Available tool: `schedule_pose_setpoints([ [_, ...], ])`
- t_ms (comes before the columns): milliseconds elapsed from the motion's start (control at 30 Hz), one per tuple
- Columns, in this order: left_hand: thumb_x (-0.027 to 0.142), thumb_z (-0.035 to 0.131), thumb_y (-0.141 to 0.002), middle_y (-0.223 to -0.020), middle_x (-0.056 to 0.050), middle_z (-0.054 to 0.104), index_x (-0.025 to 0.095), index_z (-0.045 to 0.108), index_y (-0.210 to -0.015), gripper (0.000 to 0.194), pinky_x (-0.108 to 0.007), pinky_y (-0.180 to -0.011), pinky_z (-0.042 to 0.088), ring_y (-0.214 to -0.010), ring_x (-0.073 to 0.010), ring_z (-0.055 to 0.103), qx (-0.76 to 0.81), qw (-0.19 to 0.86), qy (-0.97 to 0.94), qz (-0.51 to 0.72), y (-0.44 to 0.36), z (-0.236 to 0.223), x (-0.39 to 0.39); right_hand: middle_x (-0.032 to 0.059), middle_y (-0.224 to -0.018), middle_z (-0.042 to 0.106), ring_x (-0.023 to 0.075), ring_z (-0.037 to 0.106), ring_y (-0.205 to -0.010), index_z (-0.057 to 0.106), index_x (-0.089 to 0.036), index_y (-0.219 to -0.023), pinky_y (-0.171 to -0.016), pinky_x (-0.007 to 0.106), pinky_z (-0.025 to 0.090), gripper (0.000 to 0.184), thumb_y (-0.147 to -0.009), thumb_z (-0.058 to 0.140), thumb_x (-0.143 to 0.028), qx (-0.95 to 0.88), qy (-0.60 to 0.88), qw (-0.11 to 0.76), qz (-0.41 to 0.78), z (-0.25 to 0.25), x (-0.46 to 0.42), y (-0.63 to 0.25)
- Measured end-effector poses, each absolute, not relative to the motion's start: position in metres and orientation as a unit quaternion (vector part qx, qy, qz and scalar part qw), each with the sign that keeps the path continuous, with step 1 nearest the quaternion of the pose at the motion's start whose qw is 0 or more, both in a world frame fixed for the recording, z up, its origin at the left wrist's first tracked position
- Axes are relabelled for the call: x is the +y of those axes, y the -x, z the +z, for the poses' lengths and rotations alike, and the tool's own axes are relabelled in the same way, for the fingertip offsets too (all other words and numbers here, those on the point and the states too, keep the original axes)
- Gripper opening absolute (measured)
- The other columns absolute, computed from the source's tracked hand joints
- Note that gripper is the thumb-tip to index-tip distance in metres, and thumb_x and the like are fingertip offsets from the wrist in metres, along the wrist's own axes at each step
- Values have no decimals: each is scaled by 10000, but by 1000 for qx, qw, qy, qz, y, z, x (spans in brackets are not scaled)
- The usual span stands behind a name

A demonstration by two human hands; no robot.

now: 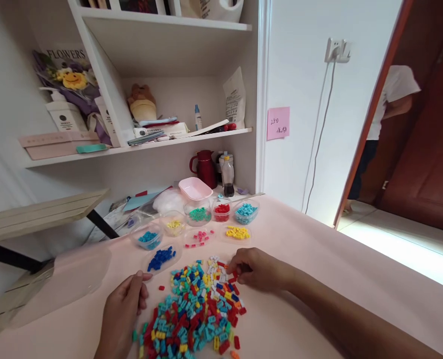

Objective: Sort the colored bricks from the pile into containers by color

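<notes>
A loose heap of small toy building bricks (197,304) in many colours lies on the pink-covered table. My right hand (260,269) reaches to the heap's upper right edge, fingers bent down among red and white bricks; whether a brick is between the fingertips is hidden. Left of the heap, my left hand (124,304) rests with curled fingers and the thumb laid against them. What it holds, if anything, cannot be made out. Nearest to it are a single red brick (162,287) and a clear tray of dark blue bricks (161,258).
Behind the heap stand clear containers of sorted bricks: blue (149,239), pale yellow (174,225), green (200,214), red (221,212), light blue (246,212), pink (199,238) and yellow (238,232). A pink basin (195,189) sits farther back. A person (393,94) stands by the doorway.
</notes>
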State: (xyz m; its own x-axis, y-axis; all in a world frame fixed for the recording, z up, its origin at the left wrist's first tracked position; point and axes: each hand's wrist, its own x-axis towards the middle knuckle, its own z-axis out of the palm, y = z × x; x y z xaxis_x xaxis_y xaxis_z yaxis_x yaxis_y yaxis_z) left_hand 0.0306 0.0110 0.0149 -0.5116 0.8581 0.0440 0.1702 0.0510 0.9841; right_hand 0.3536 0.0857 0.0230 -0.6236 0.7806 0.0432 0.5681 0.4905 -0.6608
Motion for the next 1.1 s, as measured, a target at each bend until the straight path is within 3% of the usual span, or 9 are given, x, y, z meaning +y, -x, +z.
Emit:
schedule_pose_setpoints([
  [333,686,640,-605,-547,46,531,156,673,-895,606,-211,-436,333,-475,-98,438,663,314,-388,558,-26,11,14,-6,-805,655,125,564,-718,681,-207,-797,-596,201,391,165,-676,591,-141,-856,393,180,282,26,83,-358],
  [667,667,646,-615,-571,33,538,148,684,-906,596,-221,-435,335,-481,-109,452,657,313,-403,554,-25,10,13,-10,-838,698,139,597,-734,694,-257,-987,-619,219,407,296,-728,576,-176,-853,410,134,292,30,85,-371],
  [867,651,650,-614,-561,37,530,151,679,-888,570,-222,-437,341,-479,-109,454,658,308,-405,556,-28,12,12,0,-854,699,144,589,-765,691,-224,-833,-606,214,380,170,-729,567,-173,-860,419,136,258,32,82,-368],
  [1100,625,672,-593,-549,46,531,159,671,-866,540,-215,-427,330,-468,-103,450,655,309,-407,556,-31,14,12,-16,-829,675,117,557,-698,664,-228,-801,-575,206,352,116,-745,569,-192,-860,442,176,185,29,77,-360],
])
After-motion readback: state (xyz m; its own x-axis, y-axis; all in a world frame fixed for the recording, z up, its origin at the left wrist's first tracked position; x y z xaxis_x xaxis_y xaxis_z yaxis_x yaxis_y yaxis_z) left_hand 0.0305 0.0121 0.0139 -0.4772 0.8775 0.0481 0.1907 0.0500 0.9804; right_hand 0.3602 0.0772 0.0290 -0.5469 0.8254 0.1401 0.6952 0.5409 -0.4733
